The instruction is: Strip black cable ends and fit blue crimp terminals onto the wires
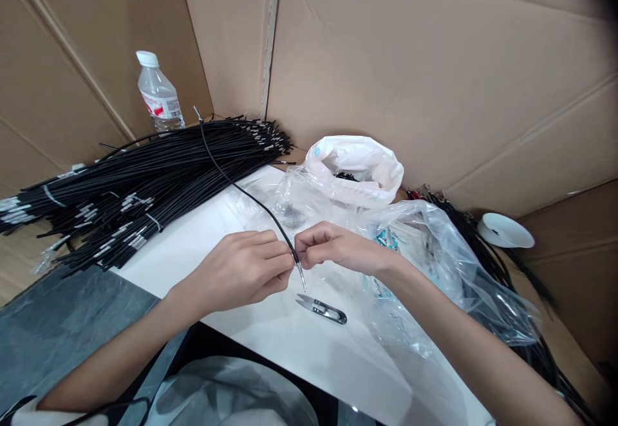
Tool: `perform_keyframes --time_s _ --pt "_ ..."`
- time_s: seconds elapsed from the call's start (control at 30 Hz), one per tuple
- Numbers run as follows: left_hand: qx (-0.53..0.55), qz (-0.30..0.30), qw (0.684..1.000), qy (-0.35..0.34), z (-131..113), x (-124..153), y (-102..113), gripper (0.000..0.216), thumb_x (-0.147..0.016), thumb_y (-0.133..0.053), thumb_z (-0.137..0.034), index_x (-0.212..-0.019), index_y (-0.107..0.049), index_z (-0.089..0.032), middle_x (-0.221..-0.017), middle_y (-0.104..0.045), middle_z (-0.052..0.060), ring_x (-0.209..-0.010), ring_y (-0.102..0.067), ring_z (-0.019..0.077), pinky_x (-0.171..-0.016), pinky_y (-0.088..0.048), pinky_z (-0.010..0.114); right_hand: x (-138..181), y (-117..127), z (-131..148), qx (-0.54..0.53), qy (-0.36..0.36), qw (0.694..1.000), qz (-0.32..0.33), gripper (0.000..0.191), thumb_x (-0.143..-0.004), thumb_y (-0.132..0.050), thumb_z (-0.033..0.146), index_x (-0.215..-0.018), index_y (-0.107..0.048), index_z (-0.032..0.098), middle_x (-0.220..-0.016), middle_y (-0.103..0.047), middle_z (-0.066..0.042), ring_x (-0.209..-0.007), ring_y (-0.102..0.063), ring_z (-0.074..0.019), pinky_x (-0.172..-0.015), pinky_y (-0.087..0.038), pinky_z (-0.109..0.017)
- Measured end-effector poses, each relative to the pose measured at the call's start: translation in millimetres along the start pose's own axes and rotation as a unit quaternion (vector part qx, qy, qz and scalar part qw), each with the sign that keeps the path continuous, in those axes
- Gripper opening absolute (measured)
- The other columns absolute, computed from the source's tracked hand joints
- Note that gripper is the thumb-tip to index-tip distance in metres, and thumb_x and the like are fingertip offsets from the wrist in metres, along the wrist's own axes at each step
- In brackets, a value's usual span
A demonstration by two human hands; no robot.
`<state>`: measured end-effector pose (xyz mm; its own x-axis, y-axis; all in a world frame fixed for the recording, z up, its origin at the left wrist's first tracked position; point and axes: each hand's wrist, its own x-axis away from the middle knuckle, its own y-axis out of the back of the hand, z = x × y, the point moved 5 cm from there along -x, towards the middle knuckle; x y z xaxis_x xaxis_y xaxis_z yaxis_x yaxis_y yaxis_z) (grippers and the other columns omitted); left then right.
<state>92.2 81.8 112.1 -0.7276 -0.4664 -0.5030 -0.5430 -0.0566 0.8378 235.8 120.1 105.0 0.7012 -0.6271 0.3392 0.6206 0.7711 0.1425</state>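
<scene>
A thin black cable [253, 199] with a stripped, silvery end [302, 277] runs between my two hands and arcs up to the far left. My left hand [248, 266] is closed, its thumb and fingers pinching the cable close to that end. On the other side my right hand [333, 247] is closed too, fingertips bent in against the same cable end. What exactly its fingertips grip is hidden. Just below the hands, a pair of thread snips [322, 308] with black handles lies on the white tabletop [270, 333].
Bundles of black cables [193, 156] are heaped at the left, with a water bottle [161, 94] behind. An open white bag [355, 168] and clear plastic bags [434, 246] lie beyond my right hand. A white bowl [505, 230] sits far right by more cables. Cardboard walls [434, 72] enclose the back.
</scene>
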Motion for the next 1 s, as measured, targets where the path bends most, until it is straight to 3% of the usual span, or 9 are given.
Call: perform_keyframes --time_s 0.07,0.17,0.33,0.4,0.5,0.6,0.73,0.87,1.0 --pt "-0.033 0.004 0.999 -0.002 3 -2 4 0.022 -0.095 -0.051 -0.014 -0.081 -0.068 -0.018 -0.080 -0.073 0.003 -0.071 -0.061 0.0172 -0.065 -0.042 0.030 -3 1 -2 -0.016 0.006 1.000 -0.020 0.013 -0.071 -0.061 0.021 -0.060 -0.055 0.019 -0.062 -0.042 0.005 -0.064 -0.033 -0.0123 -0.062 -0.025 -0.030" --pt "0.090 0.001 0.992 0.094 13 -2 6 0.016 -0.095 -0.055 -0.020 -0.089 -0.070 -0.020 -0.085 -0.074 0.001 -0.076 -0.063 0.0163 -0.070 -0.044 0.029 -4 4 -3 -0.051 0.024 0.997 -0.053 0.008 -0.072 -0.063 0.022 -0.065 -0.061 0.019 -0.065 -0.048 0.004 -0.065 -0.036 -0.0130 -0.065 -0.029 -0.030" --pt "0.395 -0.015 0.866 0.305 27 9 -13 0.026 -0.093 -0.061 -0.038 -0.080 -0.071 -0.018 -0.078 -0.068 0.001 -0.073 -0.058 0.0144 -0.065 -0.043 0.025 0 3 1 -0.037 0.042 0.995 -0.085 0.011 -0.075 -0.070 0.028 -0.071 -0.066 0.019 -0.066 -0.053 0.004 -0.065 -0.041 -0.0130 -0.066 -0.032 -0.030" --pt "0.452 -0.021 0.825 0.339 29 13 -21 0.028 -0.089 -0.066 -0.040 -0.076 -0.070 -0.016 -0.072 -0.063 0.000 -0.068 -0.053 0.0131 -0.063 -0.040 0.025 1 3 3 -0.019 0.045 0.993 -0.107 0.013 -0.076 -0.072 0.030 -0.071 -0.066 0.019 -0.064 -0.051 0.004 -0.064 -0.039 -0.0126 -0.064 -0.030 -0.030" --pt "0.486 -0.018 0.802 0.347 31 15 -27 0.025 -0.086 -0.069 -0.038 -0.075 -0.070 -0.016 -0.070 -0.060 -0.001 -0.067 -0.050 0.0118 -0.064 -0.038 0.025 4 0 6 -0.008 0.036 0.993 -0.111 0.015 -0.077 -0.069 0.031 -0.071 -0.064 0.018 -0.067 -0.052 0.003 -0.066 -0.040 -0.0126 -0.065 -0.029 -0.030" --pt "0.469 0.009 0.816 0.336 31 17 -28 0.024 -0.088 -0.067 -0.038 -0.077 -0.070 -0.017 -0.071 -0.060 -0.002 -0.068 -0.050 0.0119 -0.064 -0.038 0.025 6 -5 6 0.008 0.004 0.996 -0.092 0.016 -0.079 -0.063 0.031 -0.071 -0.060 0.018 -0.068 -0.047 0.004 -0.065 -0.038 -0.0122 -0.063 -0.028 -0.030" --pt "0.378 0.035 0.870 0.314 30 17 -21 0.020 -0.091 -0.062 -0.033 -0.079 -0.068 -0.018 -0.075 -0.064 -0.001 -0.069 -0.054 0.0126 -0.064 -0.041 0.025 8 -9 6 0.052 -0.016 0.994 -0.098 0.014 -0.081 -0.056 0.028 -0.071 -0.052 0.019 -0.068 -0.039 0.005 -0.062 -0.033 -0.0116 -0.059 -0.025 -0.030" --pt "0.194 0.024 0.956 0.218 22 11 -6 0.012 -0.088 -0.057 -0.021 -0.079 -0.064 -0.019 -0.078 -0.066 -0.001 -0.074 -0.058 0.0141 -0.069 -0.042 0.026 8 -10 5 0.064 -0.012 0.993 -0.099 0.014 -0.083 -0.053 0.027 -0.071 -0.050 0.020 -0.071 -0.041 0.004 -0.066 -0.036 -0.0127 -0.063 -0.028 -0.030" --pt "0.032 0.038 0.989 0.140 14 9 0 0.010 -0.087 -0.055 -0.017 -0.082 -0.063 -0.020 -0.077 -0.069 -0.001 -0.073 -0.059 0.0162 -0.065 -0.038 0.029 7 -12 -2 0.054 -0.006 0.993 -0.103 0.010 -0.085 -0.052 0.025 -0.077 -0.054 0.020 -0.078 -0.051 0.001 -0.074 -0.044 -0.0150 -0.070 -0.034 -0.032"
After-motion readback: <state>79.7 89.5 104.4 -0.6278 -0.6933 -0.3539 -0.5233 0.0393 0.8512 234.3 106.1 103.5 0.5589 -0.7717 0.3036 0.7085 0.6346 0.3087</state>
